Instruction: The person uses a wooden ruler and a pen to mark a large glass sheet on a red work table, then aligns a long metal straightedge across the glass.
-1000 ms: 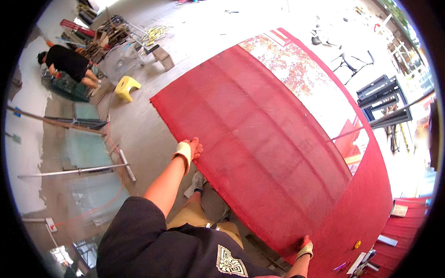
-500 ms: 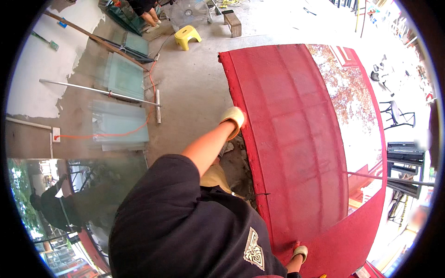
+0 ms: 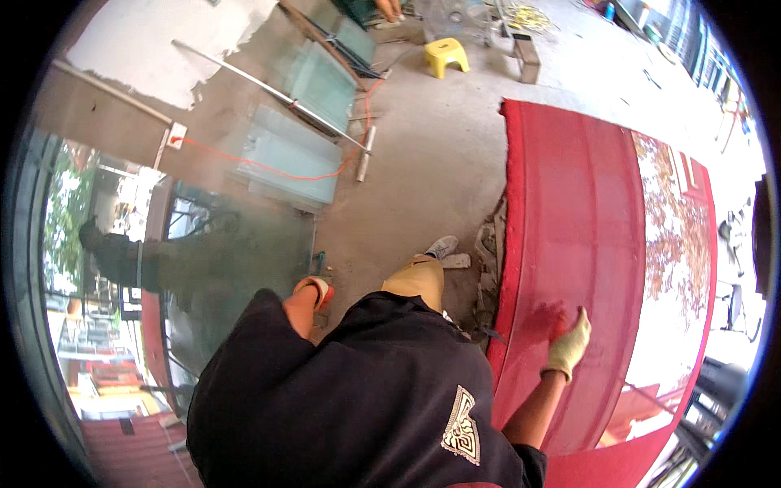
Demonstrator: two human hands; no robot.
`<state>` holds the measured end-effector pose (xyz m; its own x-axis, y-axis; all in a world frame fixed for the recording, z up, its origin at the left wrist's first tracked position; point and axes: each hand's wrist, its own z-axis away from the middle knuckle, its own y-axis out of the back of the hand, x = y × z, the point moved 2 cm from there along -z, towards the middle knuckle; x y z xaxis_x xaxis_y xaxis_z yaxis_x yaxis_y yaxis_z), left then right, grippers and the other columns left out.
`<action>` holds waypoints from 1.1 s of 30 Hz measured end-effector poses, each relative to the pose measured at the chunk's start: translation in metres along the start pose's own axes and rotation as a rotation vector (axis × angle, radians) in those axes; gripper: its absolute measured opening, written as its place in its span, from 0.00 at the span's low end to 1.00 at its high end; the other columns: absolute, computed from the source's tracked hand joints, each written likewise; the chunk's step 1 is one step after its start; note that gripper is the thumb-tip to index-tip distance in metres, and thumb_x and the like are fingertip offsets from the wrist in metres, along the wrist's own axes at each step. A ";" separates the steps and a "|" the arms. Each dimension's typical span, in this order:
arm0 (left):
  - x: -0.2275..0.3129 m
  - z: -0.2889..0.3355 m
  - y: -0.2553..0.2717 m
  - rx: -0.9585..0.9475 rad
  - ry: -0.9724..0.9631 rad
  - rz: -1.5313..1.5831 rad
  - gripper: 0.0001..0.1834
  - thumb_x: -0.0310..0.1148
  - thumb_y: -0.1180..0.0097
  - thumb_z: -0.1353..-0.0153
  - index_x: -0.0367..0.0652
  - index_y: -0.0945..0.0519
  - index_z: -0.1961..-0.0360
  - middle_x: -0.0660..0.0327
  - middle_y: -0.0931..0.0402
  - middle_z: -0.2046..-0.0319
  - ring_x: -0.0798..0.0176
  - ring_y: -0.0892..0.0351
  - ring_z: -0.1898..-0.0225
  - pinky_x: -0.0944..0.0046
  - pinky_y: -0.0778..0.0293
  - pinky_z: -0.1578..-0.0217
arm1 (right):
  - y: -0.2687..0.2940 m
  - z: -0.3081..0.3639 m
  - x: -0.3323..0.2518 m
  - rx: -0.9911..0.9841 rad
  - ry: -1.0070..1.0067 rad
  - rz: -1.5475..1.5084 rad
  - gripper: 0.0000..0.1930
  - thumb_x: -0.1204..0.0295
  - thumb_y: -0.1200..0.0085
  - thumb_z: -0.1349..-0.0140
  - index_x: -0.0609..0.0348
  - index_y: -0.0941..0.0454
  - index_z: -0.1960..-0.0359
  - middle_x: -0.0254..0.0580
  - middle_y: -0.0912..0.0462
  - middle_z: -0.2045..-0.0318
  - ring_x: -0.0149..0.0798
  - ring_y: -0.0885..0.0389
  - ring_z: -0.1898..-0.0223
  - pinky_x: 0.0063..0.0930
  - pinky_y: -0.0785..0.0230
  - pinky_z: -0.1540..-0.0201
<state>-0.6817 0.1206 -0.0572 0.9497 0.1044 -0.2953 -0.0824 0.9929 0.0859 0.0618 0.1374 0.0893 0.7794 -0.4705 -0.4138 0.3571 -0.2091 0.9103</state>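
I wear cream gloves with red palms on both hands. My right hand (image 3: 569, 348) is over the red-covered table (image 3: 533, 236), with one finger or the thumb extended and the red palm side turned left. Nothing shows in it. The far right part of the tabletop is glossy, mirroring trees and bright light (image 3: 671, 252) like glass. My left hand (image 3: 316, 293) is down at my left side, beside a large upright glass pane (image 3: 236, 244). Its fingers are mostly hidden, and whether they touch the pane cannot be seen.
Glass sheets (image 3: 289, 154) lean against the left wall, with a metal bar (image 3: 260, 85) and an orange cord (image 3: 285, 173) across them. A yellow stool (image 3: 446, 55) and a wooden block stool (image 3: 527, 61) stand on the floor ahead. Crumpled material (image 3: 488, 252) lies along the table's left edge.
My left hand has left the table's left edge and moved to the pane side. My right hand has reached farther forward over the tabletop. The view has turned left.
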 end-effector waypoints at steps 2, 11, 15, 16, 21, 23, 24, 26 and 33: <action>-0.009 0.001 -0.014 0.044 -0.033 0.145 0.15 0.42 0.46 0.26 0.53 0.15 0.45 0.63 0.16 0.41 0.54 0.17 0.42 0.46 0.21 0.49 | -0.029 -0.023 -0.079 -0.063 0.180 0.055 0.28 0.63 0.37 0.28 0.61 0.24 0.30 0.58 0.20 0.33 0.59 0.23 0.31 0.46 0.30 0.27; -0.046 -0.079 0.230 0.441 -0.235 0.778 0.21 0.47 0.48 0.25 0.51 0.18 0.38 0.56 0.15 0.40 0.50 0.17 0.40 0.49 0.21 0.42 | -0.119 -0.063 -0.234 -0.212 0.154 0.415 0.40 0.52 0.37 0.29 0.63 0.33 0.23 0.62 0.33 0.22 0.62 0.35 0.23 0.50 0.41 0.20; -0.152 -0.131 0.390 0.629 -0.164 0.912 0.24 0.49 0.48 0.25 0.51 0.20 0.35 0.53 0.15 0.39 0.47 0.16 0.38 0.50 0.22 0.40 | -0.138 -0.071 -0.251 -0.317 -0.004 0.535 0.40 0.55 0.37 0.29 0.60 0.37 0.20 0.57 0.36 0.20 0.59 0.37 0.21 0.47 0.41 0.19; -0.186 -0.142 0.420 0.689 -0.113 0.955 0.25 0.50 0.48 0.25 0.51 0.21 0.35 0.53 0.15 0.39 0.47 0.16 0.38 0.51 0.22 0.39 | -0.137 -0.073 -0.254 -0.360 -0.030 0.578 0.40 0.56 0.37 0.29 0.59 0.38 0.20 0.57 0.35 0.20 0.59 0.36 0.21 0.47 0.40 0.20; -0.385 -0.178 0.590 1.041 0.014 1.387 0.36 0.59 0.38 0.32 0.46 0.22 0.32 0.42 0.15 0.41 0.40 0.16 0.38 0.45 0.22 0.36 | -0.154 -0.101 -0.270 -0.574 -0.261 0.731 0.42 0.63 0.38 0.29 0.57 0.45 0.17 0.61 0.34 0.22 0.56 0.29 0.24 0.42 0.31 0.25; -0.459 -0.159 0.658 1.048 0.167 1.229 0.39 0.61 0.40 0.31 0.47 0.27 0.28 0.37 0.20 0.36 0.36 0.20 0.34 0.44 0.24 0.33 | -0.167 -0.113 -0.266 -0.703 -0.483 0.760 0.42 0.66 0.40 0.29 0.57 0.46 0.17 0.61 0.34 0.22 0.55 0.27 0.26 0.42 0.28 0.27; -0.487 -0.137 0.672 1.205 0.231 1.180 0.41 0.63 0.46 0.26 0.42 0.29 0.26 0.42 0.16 0.40 0.47 0.15 0.42 0.49 0.22 0.38 | -0.174 -0.114 -0.263 -0.827 -0.384 0.938 0.40 0.72 0.45 0.28 0.58 0.48 0.16 0.58 0.32 0.22 0.55 0.22 0.29 0.43 0.24 0.30; -0.536 -0.089 0.714 1.205 0.285 1.217 0.46 0.67 0.45 0.28 0.41 0.32 0.23 0.42 0.17 0.38 0.45 0.16 0.41 0.46 0.24 0.38 | -0.188 -0.138 -0.248 -0.901 -0.586 0.939 0.33 0.66 0.48 0.26 0.53 0.40 0.21 0.49 0.23 0.27 0.49 0.18 0.32 0.46 0.24 0.32; -0.561 0.007 0.801 1.358 -0.184 2.025 0.57 0.66 0.39 0.31 0.51 0.52 0.13 0.57 0.48 0.15 0.52 0.50 0.16 0.43 0.50 0.20 | -0.219 -0.229 -0.172 -1.403 0.779 1.750 0.23 0.55 0.60 0.17 0.42 0.16 0.31 0.33 0.15 0.32 0.43 0.17 0.33 0.69 0.58 0.19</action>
<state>-1.2784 0.8573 0.1837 0.0118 0.3820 0.9241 -0.4378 -0.8289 0.3482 -0.0328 0.4605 -0.0403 0.4733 0.8563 0.2067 -0.8525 0.5043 -0.1374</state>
